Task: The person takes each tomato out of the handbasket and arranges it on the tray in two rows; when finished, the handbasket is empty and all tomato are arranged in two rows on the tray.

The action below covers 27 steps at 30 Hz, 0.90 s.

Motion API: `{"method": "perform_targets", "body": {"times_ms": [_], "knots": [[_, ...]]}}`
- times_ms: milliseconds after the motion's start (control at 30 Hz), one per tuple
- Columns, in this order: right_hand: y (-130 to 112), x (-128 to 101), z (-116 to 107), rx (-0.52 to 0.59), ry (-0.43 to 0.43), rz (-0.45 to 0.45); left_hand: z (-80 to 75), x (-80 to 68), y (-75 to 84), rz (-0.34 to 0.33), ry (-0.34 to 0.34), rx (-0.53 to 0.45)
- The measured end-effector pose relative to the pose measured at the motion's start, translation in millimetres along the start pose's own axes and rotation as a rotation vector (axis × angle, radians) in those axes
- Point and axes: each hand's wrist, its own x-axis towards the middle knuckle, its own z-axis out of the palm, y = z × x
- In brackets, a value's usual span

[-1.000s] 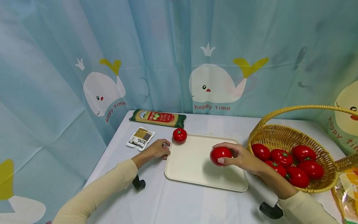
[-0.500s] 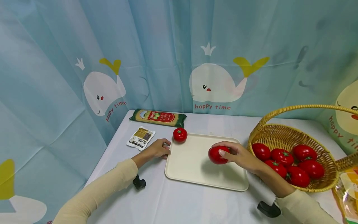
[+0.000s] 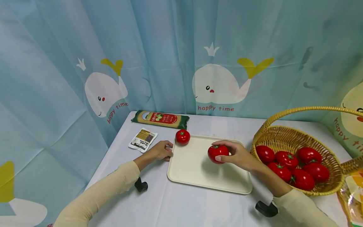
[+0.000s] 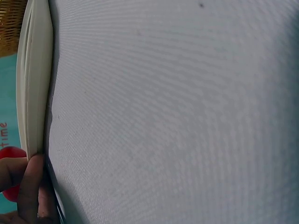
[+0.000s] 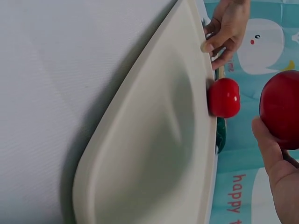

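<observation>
A red tomato (image 3: 217, 154) is in my right hand (image 3: 237, 155), thumb on its near side and fingers over its far side. It hangs above the cream tray (image 3: 195, 176), whose surface carries its shadow. My left hand (image 3: 162, 150) pinches the tray's left rim; in the left wrist view its fingers (image 4: 32, 179) meet the tray edge (image 4: 38, 84). Another tomato (image 3: 182, 137) sits in the tray's far left corner. The right wrist view shows the held tomato (image 5: 282, 109) close up, beside my thumb (image 5: 268, 144).
At the right stands a wicker basket (image 3: 330, 154) with a tall handle and several tomatoes (image 3: 302, 179) inside. A green pasta packet (image 3: 160, 119) lies behind the tray, a small white pouch (image 3: 142, 140) to its left. A clear bag (image 3: 353, 198) sits by the basket; a curtain hangs behind.
My right hand has carried the tomato slightly left over the tray and turned it, so its green stem now shows. My left hand and the tray have stayed in place.
</observation>
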Motion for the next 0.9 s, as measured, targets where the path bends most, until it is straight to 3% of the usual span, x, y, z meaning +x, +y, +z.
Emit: {"method": "perform_targets", "body": {"times_ms": [333,900], "knots": [[-3.1,13.6,3.2,-0.021,0.028,0.104,0.1,-0.5,0.2,0.003,0.001,-0.011],[7.9,43.0,4.5,-0.019,0.017,0.132,-0.8,-1.0,1.1,0.001,-0.006,-0.010]]}}
